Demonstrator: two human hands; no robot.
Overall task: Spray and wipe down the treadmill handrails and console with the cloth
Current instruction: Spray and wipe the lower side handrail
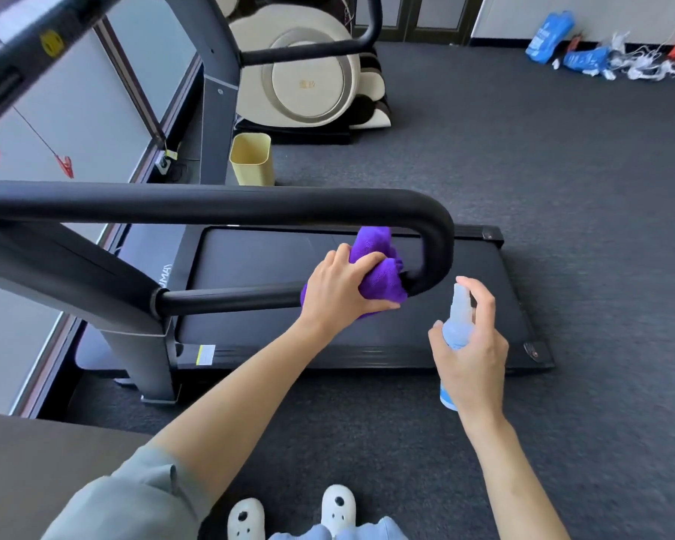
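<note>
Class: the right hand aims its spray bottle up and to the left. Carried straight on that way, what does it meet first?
Probably the handrail's curved end, just beyond the right hand and bottle; the purple cloth lies beside it. Depth is unclear.

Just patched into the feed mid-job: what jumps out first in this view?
The purple cloth stands out at centre, gripped by the left hand against the lower bar of the looped black handrail. Just right of it, the right hand holds a pale blue spray bottle, nozzle toward the bend. Behind, a yellow bin sits on the dark carpet beside the treadmill.
</note>
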